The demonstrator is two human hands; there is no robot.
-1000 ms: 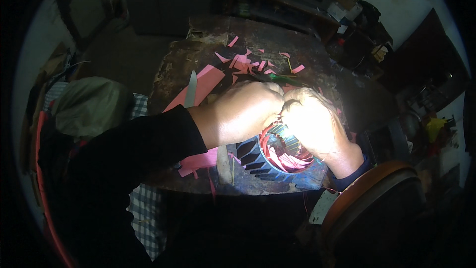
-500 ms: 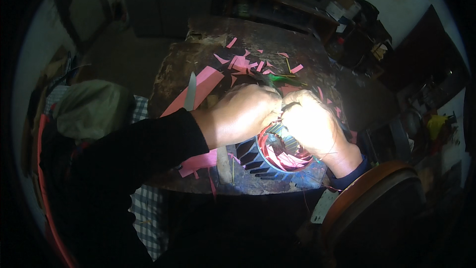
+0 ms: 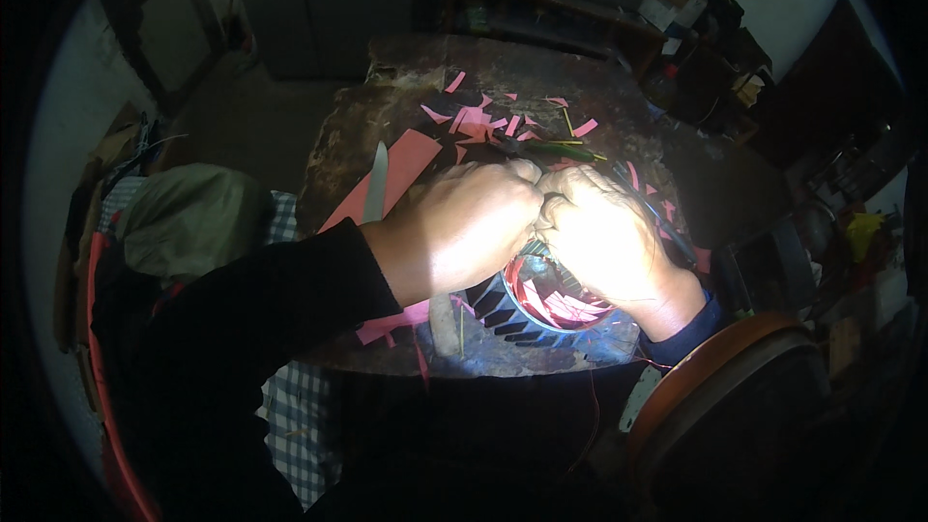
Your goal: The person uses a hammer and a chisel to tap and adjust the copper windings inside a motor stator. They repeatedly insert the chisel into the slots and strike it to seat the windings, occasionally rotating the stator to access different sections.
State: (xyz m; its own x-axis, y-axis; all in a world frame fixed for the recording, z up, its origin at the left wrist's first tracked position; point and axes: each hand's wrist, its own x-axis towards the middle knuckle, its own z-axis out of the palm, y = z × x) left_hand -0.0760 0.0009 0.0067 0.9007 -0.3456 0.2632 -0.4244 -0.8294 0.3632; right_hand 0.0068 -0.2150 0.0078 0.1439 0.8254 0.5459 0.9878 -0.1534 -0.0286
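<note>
A finned blue-grey motor stator (image 3: 512, 331) stands on the worktable, with reddish wire windings (image 3: 519, 292) and pink insulation paper strips (image 3: 576, 308) around its open bore. My left hand (image 3: 462, 224) is curled at the far left rim of the stator, fingers closed. Against it, fingertips meeting, is my right hand (image 3: 607, 237), also closed and washed out by bright light. Both hands cover the stator's far side. Whatever they pinch between them is hidden.
Pink paper scraps (image 3: 474, 122) litter the worktable (image 3: 338, 150) beyond my hands, near a green-handled tool (image 3: 563, 149). Left of them, a knife blade (image 3: 376, 184) lies on a long pink sheet (image 3: 410, 162). An orange-rimmed round object (image 3: 710, 367) stands at the near right.
Both hands stay together above the stator, with small shifts of the fingers and wrists. The view has tilted slightly, and the green-handled tool shows more clearly.
</note>
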